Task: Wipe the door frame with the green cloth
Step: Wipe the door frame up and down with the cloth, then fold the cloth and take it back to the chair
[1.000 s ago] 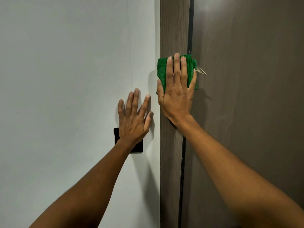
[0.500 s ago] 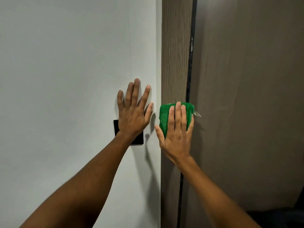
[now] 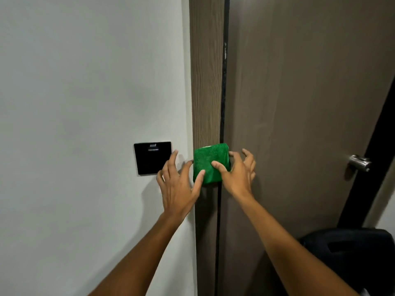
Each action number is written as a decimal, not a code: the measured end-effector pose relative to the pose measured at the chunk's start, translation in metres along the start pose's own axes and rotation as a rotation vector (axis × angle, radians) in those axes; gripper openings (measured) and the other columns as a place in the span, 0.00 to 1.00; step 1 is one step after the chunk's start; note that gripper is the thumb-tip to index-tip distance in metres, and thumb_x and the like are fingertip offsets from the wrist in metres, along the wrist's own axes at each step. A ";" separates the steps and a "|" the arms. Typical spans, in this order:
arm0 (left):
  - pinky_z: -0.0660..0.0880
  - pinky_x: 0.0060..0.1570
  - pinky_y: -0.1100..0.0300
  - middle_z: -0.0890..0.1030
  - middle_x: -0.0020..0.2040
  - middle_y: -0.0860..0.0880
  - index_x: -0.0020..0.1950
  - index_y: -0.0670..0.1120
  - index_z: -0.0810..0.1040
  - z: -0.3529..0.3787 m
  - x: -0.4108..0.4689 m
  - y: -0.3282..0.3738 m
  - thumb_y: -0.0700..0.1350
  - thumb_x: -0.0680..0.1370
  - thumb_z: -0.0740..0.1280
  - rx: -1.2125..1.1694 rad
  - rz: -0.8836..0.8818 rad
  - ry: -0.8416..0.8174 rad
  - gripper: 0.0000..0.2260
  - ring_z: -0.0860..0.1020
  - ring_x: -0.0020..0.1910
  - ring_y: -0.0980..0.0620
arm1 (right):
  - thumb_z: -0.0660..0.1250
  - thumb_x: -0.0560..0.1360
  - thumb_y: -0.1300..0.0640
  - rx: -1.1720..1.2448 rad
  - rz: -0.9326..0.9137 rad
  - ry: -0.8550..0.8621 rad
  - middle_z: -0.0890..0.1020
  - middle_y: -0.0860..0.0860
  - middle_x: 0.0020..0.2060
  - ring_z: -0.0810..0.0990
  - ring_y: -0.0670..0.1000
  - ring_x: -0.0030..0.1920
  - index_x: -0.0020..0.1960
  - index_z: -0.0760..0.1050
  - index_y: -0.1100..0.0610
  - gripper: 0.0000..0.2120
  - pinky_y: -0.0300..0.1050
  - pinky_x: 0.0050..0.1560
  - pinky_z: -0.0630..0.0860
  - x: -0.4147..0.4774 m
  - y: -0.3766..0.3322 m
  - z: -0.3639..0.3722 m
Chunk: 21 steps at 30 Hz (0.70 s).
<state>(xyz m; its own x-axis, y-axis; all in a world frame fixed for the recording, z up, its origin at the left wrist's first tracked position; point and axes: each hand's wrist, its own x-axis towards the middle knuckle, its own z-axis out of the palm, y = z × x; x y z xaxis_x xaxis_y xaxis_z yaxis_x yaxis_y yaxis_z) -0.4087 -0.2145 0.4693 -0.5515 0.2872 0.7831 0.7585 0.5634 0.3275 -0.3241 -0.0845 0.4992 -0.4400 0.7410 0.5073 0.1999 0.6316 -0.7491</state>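
Observation:
The folded green cloth [image 3: 208, 161] lies flat against the brown wood-grain door frame [image 3: 206, 82], at about the height of the wall switch. My right hand [image 3: 237, 174] holds it from the right: the thumb presses on its front and the spread fingers reach past its right edge onto the door. My left hand [image 3: 178, 184] comes in from the left, with the thumb on the cloth's lower left corner and the index fingertip at its left edge. The other left fingers rest on the wall.
A black square switch panel [image 3: 152, 158] sits on the white wall [image 3: 85, 103] just left of my left hand. The brown door [image 3: 299, 103] is right of the frame, with a metal handle [image 3: 360, 163]. A black object [image 3: 350, 253] stands at the lower right.
The cloth and my right hand have slid down the frame. My left hand left its flat rest over the switch panel and moved right onto the cloth. The panel is now uncovered.

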 end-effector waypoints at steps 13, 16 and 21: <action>0.80 0.38 0.65 0.85 0.43 0.50 0.48 0.52 0.75 0.074 -0.122 0.086 0.40 0.75 0.71 -0.873 -0.481 -0.598 0.09 0.84 0.41 0.54 | 0.81 0.64 0.58 0.612 0.596 -0.167 0.83 0.57 0.50 0.83 0.50 0.45 0.46 0.69 0.55 0.21 0.51 0.49 0.81 -0.079 0.174 -0.067; 0.81 0.46 0.56 0.85 0.47 0.45 0.52 0.48 0.76 0.116 -0.166 0.120 0.41 0.76 0.71 -0.802 -0.540 -0.783 0.08 0.84 0.45 0.49 | 0.81 0.64 0.59 0.622 0.731 -0.146 0.81 0.52 0.49 0.84 0.50 0.47 0.54 0.66 0.52 0.28 0.49 0.45 0.81 -0.106 0.242 -0.096; 0.78 0.55 0.50 0.84 0.52 0.45 0.60 0.50 0.73 0.181 -0.259 0.186 0.48 0.76 0.71 -0.569 -0.518 -1.059 0.15 0.82 0.50 0.46 | 0.76 0.68 0.63 0.543 0.978 -0.174 0.84 0.55 0.53 0.85 0.53 0.47 0.60 0.71 0.50 0.24 0.48 0.41 0.82 -0.167 0.360 -0.152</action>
<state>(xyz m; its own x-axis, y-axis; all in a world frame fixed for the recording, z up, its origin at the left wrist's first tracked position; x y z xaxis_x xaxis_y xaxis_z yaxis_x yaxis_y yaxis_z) -0.1876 -0.0440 0.2313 -0.6278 0.7501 -0.2079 0.2728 0.4621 0.8438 -0.0452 0.0539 0.2095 -0.4280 0.7936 -0.4325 0.1370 -0.4160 -0.8990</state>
